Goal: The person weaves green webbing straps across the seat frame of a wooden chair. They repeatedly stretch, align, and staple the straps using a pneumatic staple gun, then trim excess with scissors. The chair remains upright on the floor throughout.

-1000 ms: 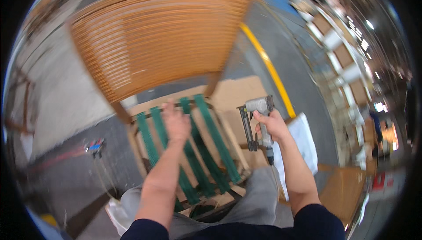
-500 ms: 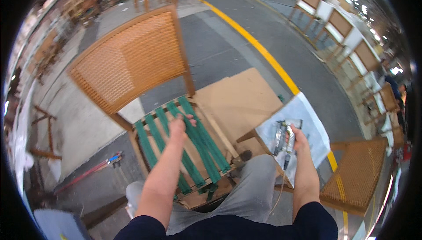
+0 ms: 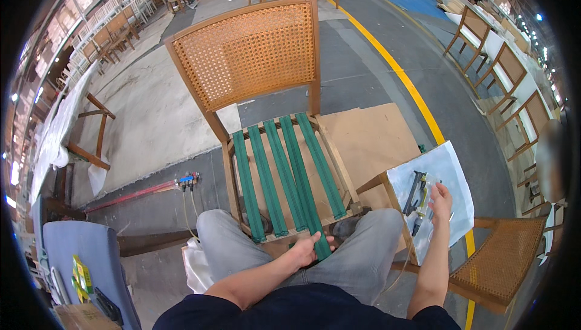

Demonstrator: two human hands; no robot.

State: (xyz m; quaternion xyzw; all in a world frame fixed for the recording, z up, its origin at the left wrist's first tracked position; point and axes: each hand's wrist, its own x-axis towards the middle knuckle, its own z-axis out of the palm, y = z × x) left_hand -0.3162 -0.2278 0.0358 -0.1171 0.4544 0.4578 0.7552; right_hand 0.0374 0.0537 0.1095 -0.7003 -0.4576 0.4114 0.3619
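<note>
Before me stands a wooden chair frame (image 3: 339, 176) with a woven cane back (image 3: 254, 52). Several green webbing straps (image 3: 266, 179) run from the back to the front of its seat. At the front rail, my left hand (image 3: 307, 249) pinches the free end of one green webbing strap (image 3: 319, 242), which hangs past the rail between my knees. On the right, a staple gun (image 3: 416, 200) rests on a white-covered seat (image 3: 457, 179). My right hand (image 3: 441, 202) is just beside it, fingers apart and loosely bent, gripping nothing that I can see.
Brown cardboard (image 3: 369, 130) lies under and beside the chair. A second cane-backed chair (image 3: 502, 257) is at the right. A blue-grey padded piece (image 3: 82, 251) stands at lower left, near a red hose (image 3: 133, 196) on the floor. More chairs (image 3: 508, 67) line the far right.
My left hand has gone from the middle straps to the strap end at the front. My right hand has let go of the staple gun. The view has shifted left.
</note>
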